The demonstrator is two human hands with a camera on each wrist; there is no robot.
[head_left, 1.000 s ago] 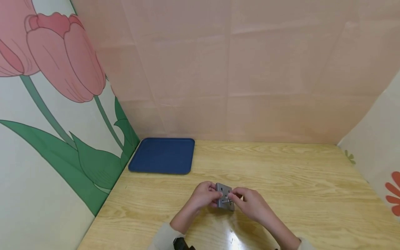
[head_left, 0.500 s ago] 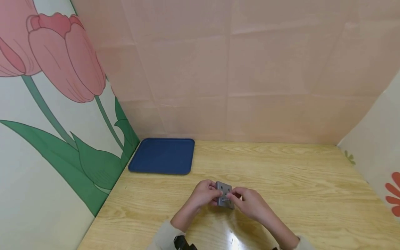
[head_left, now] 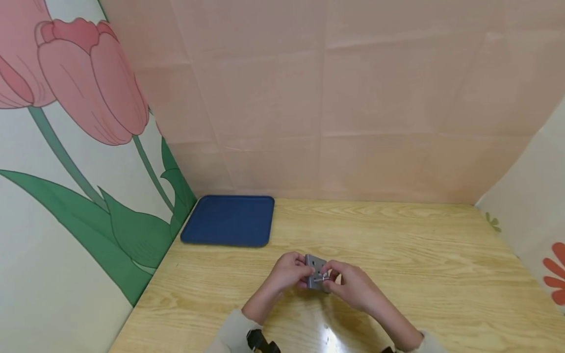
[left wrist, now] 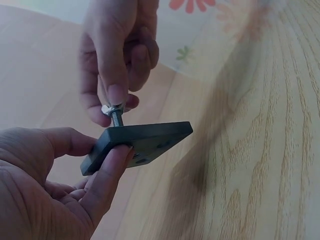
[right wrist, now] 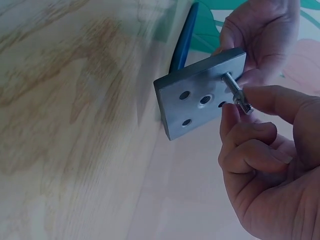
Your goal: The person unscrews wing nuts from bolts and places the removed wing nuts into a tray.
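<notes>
My left hand (head_left: 287, 272) grips one edge of a grey square metal plate (head_left: 311, 284) between thumb and fingers, raised off the table. In the right wrist view the plate (right wrist: 172, 110) is tilted and shows several round holes. From a corner hole projects a threaded bolt (right wrist: 230, 82) with a small shiny nut (right wrist: 238, 96) partway along it. My right hand (head_left: 355, 287) pinches around the nut with its fingertips. The left wrist view shows the nut (left wrist: 111, 108) just off the plate's face, with bare thread between; the fingertips partly cover it.
A blue tray (head_left: 227, 220) lies at the back left of the wood-grain table (head_left: 397, 245). A pink-beige sheet (head_left: 375, 98) rises behind the table. Panels with printed flowers stand at the left and right sides.
The plate and both hands have risen slightly. My right hand's fingers have shifted their hold, spreading apart, and more of the bolt and nut shows between them.
</notes>
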